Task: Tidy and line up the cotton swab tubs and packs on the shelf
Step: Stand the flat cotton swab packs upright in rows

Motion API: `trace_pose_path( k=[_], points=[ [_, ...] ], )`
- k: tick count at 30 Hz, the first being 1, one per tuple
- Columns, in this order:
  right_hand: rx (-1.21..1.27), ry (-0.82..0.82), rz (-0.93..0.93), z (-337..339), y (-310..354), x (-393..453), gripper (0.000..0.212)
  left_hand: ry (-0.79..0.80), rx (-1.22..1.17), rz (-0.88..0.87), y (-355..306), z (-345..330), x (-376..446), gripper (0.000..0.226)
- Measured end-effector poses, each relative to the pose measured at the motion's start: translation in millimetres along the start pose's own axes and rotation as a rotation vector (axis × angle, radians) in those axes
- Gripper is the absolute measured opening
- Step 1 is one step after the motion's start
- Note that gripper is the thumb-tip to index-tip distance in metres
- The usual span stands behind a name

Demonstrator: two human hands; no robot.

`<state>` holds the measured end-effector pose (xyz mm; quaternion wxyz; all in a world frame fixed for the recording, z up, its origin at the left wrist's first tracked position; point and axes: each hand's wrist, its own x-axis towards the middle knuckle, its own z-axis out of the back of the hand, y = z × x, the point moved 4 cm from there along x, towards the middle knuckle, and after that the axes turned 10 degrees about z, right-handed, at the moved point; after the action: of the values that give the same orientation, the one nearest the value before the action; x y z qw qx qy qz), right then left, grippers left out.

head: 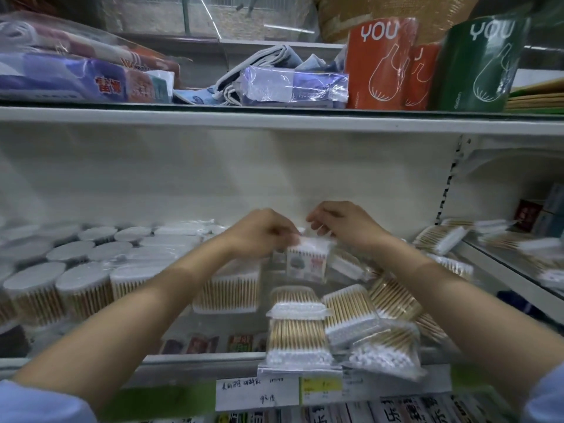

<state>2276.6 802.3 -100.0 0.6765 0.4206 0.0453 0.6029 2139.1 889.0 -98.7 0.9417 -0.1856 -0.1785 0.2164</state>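
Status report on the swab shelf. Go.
Left hand and right hand both pinching top edge of one small swab pack, held upright. Round tubs lined up left. Loose packs piled askew at the front.

White metal shelving unit (274, 123) with plain white back panel (213, 178), slotted upright (448, 184) at right, glass side shelf (503, 264), window glass (244, 13) behind upper shelf, paper price labels (256, 395) on front edge.
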Motion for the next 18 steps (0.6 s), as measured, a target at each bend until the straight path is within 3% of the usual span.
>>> trace_pose_path(
  k=[4,7,15,18],
  points=[
    [0.380,-0.003,-0.134,-3.5,6.6,-14.7,0.044,-0.128,-0.365,0.137,11.1,10.4,-1.7,0.022],
    [0.371,0.088,-0.048,-11.1,12.7,-20.7,0.017,-0.148,-0.560,0.172,14.6,10.3,-5.5,0.025],
    [0.449,0.063,-0.058,-13.1,21.6,-16.8,0.012,-0.182,-0.585,0.162,19.0,19.9,-5.3,0.029],
    [0.436,0.069,-0.057,-15.4,20.8,-16.6,0.015,-0.306,-0.588,0.175,23.3,26.8,-6.0,0.016]
  ],
)
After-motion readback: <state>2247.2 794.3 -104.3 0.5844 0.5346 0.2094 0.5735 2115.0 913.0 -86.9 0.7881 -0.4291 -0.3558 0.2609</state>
